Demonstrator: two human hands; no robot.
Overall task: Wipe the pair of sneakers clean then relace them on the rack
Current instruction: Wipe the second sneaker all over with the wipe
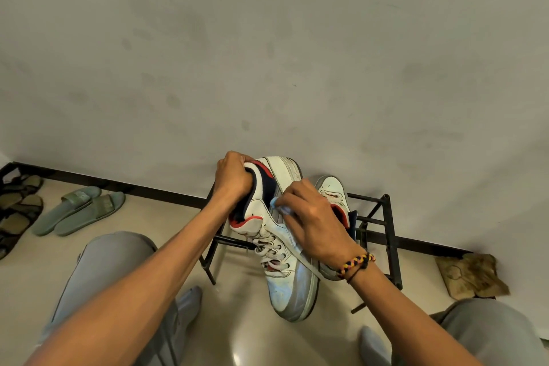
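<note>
A white sneaker with a navy and red collar and loose white laces is held above the black metal rack, toe pointing toward me. My left hand grips its heel collar. My right hand presses a small light blue cloth against the shoe's side, near the ankle. The second white sneaker lies on the rack behind my right hand, mostly hidden by it.
A pale wall with a dark baseboard rises just behind the rack. Green slides and dark sandals lie on the floor at left. A crumpled brown rag lies at right. My knees in grey trousers flank the rack.
</note>
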